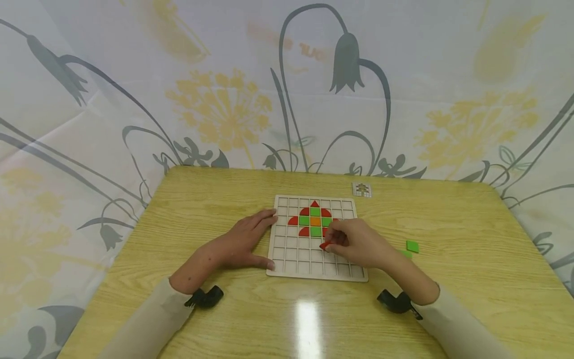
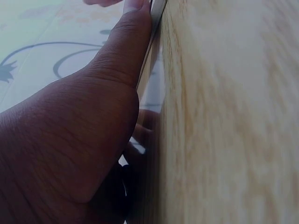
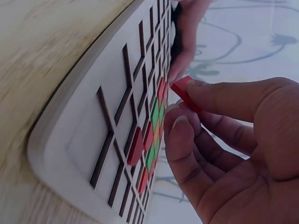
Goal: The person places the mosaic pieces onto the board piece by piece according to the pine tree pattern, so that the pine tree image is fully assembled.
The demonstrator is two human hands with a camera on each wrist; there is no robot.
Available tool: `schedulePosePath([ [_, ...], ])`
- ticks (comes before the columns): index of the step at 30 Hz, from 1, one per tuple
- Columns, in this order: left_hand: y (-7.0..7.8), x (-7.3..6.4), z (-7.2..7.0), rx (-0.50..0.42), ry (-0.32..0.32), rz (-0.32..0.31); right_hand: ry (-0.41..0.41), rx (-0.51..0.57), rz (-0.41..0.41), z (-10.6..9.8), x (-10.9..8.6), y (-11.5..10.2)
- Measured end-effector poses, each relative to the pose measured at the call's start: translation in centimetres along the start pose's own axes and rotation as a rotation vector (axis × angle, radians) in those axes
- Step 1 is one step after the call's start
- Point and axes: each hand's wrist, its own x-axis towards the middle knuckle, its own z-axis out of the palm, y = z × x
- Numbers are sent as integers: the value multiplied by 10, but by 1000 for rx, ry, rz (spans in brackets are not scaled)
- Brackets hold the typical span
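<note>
A pale wooden grid board point(image 1: 291, 255) lies on the table, with several red, green and one orange tile point(image 1: 315, 221) set in its upper middle cells. My left hand point(image 1: 239, 242) rests along the board's left side, its fingertips on the upper edge and its thumb by the lower corner. Between thumb and fingers my right hand point(image 1: 358, 244) pinches a small red tile point(image 3: 186, 93), held over the board's lower middle cells. The right wrist view shows this tile tilted and raised off the grid. Part of the pattern's right side is hidden behind the right hand in the head view.
A loose green tile point(image 1: 412, 246) lies right of the board, and a second green tile point(image 1: 406, 254) is partly covered by the right forearm. Behind the board sits a small pattern card point(image 1: 361, 189). A flowered cloth point(image 1: 224, 99) hangs along the table's back edge.
</note>
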Motion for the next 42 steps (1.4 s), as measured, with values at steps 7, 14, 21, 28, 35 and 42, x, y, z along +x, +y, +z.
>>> schedulePosePath([
  [7,-2,1,1,2,3,8,-19,9,4,8,16,-11],
  [14,-3,1,2,5,12,10,-16,16,-5,15,30,-19],
  [21,-2,1,1,2,13,9,-10,20,-3,24,44,-23],
  [28,-2,1,1,3,10,5,-3,8,3,30,54,-29],
  [35,-2,1,0,-1,6,11,-8,25,36,36,59,-31],
  [42,-2,1,0,-7,-6,5,7,13,40,45,62,-27],
])
